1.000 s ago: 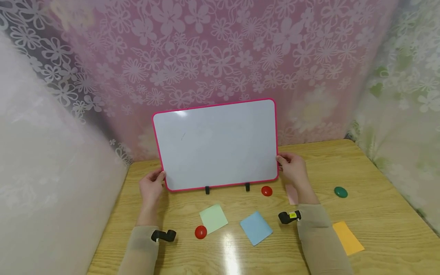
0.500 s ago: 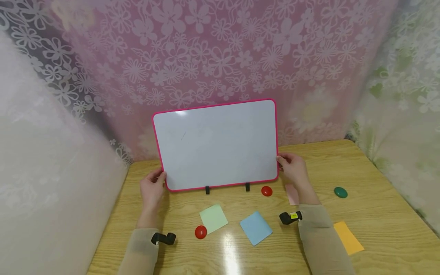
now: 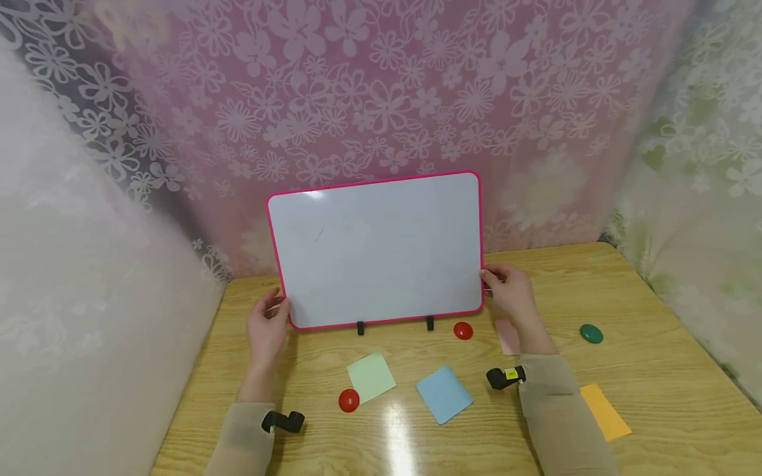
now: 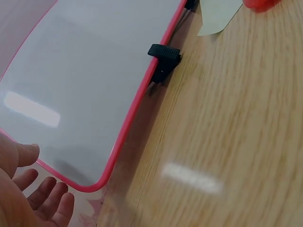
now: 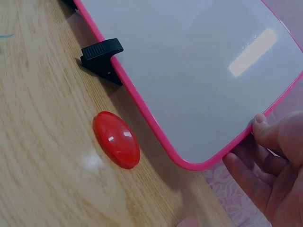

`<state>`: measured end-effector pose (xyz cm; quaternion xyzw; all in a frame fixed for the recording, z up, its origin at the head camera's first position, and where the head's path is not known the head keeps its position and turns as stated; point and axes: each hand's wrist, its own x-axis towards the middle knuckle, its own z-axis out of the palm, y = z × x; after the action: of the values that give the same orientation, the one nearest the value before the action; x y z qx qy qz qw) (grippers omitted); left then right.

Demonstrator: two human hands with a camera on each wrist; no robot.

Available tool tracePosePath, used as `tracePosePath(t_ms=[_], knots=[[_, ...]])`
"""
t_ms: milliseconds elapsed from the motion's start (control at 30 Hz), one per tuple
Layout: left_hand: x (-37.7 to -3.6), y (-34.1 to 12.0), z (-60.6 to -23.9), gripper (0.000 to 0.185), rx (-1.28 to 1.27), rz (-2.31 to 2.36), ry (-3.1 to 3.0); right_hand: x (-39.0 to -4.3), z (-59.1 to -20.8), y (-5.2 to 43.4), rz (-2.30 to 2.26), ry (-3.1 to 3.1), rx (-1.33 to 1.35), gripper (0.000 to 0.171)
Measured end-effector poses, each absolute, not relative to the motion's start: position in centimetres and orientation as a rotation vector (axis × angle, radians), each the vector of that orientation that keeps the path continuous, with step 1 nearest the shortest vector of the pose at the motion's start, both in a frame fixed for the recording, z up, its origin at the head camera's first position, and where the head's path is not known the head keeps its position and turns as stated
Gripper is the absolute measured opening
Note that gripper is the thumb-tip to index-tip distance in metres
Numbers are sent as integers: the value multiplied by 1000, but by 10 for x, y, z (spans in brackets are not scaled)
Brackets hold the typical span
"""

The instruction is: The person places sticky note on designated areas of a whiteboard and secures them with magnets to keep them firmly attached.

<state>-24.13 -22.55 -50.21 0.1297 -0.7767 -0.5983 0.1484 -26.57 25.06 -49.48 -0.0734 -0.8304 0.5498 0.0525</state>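
A whiteboard [image 3: 381, 258] with a pink rim stands tilted back on two black stand clips [image 4: 163, 59], near the flowered curtain. At its right edge my right hand [image 3: 510, 291] pinches the rim, thumb [image 5: 262, 125] on the front and fingers behind. My left hand [image 3: 268, 327] is at the lower left edge. There the thumb [image 4: 28, 154] overlaps the rim, while the other fingers are spread loosely outside it. One red magnet-like disc [image 5: 117, 139] lies in front of the board, by the right clip.
On the wooden table [image 3: 321, 436] lie a green paper [image 3: 372, 375] with another red disc [image 3: 348, 400] at its corner, a blue paper [image 3: 444, 395], a pink paper [image 3: 507, 337] by my right wrist, an orange paper [image 3: 604, 413] and a green disc [image 3: 591, 333].
My left hand's fingers have loosened and spread a little at the board's left edge, and the hand has shifted slightly. The right hand keeps its grip; the board looks still.
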Motion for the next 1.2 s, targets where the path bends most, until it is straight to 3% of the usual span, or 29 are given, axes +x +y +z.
tracePosePath(t_ms=[633,1200], knots=[[-220,-226,-504,58,322,-1703,-2302,-258,-496,260,1622,-2585,-104,37],[-202,-230,-510,57,282,-1781,-2422,-241,-491,278,1440,-2701,-20,46]])
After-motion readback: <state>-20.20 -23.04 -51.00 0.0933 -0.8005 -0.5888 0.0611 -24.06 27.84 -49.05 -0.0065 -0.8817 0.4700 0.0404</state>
